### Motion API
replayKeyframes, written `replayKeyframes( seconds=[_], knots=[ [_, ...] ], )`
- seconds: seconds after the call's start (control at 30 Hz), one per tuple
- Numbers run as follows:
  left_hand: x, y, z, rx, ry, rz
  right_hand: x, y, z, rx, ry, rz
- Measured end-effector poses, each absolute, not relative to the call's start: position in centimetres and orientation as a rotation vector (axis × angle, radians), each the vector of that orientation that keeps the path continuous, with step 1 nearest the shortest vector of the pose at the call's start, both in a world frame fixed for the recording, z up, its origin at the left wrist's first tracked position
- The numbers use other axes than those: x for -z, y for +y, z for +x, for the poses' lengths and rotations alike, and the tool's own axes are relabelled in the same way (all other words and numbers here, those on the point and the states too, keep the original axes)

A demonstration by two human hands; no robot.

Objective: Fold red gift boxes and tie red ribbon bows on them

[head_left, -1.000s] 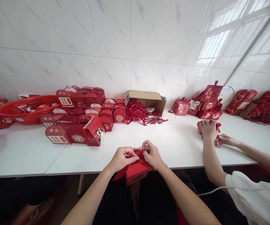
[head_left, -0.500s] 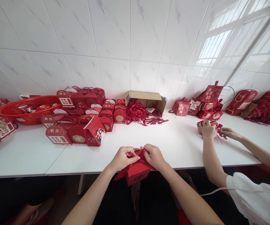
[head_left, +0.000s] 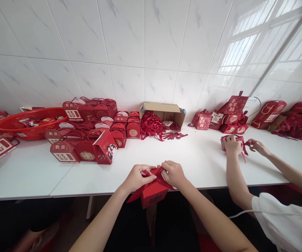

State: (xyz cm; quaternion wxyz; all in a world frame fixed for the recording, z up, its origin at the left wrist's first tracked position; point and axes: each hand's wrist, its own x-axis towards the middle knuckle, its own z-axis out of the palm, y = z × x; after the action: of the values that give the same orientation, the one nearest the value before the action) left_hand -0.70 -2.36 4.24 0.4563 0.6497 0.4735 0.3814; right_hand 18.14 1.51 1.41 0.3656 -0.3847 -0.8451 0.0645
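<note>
Moved right hand [head_left: 173,174] slightly outward atop red box [head_left: 154,193]; with left hand [head_left: 137,177] too, pinching ribbon [head_left: 159,174] there between fingers [head_left: 149,179].

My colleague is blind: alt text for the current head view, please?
Someone's left hand and right hand hold a red ribbon on a red box at a white table. Beyond stand gift boxes and a carton; a co-worker's hands handle another box at right.
</note>
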Motion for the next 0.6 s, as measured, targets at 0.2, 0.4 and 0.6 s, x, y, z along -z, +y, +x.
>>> replayKeyframes(
  seconds=[0.2,0.4,0.6],
  knots=[
    [-4.1,-2.3,-0.7,-0.959,1.138,1.602,-1.4,1.4,17.7,-0.388,-2.046,-1.038],
    [-4.0,-2.4,-0.6,-0.975,1.092,1.606,-0.6,1.5,17.5,-0.633,-1.893,-1.069],
    [-3.7,-2.2,-0.7,-0.971,1.135,1.590,0.3,1.7,17.7,-0.796,-1.761,-1.104]
  ],
)
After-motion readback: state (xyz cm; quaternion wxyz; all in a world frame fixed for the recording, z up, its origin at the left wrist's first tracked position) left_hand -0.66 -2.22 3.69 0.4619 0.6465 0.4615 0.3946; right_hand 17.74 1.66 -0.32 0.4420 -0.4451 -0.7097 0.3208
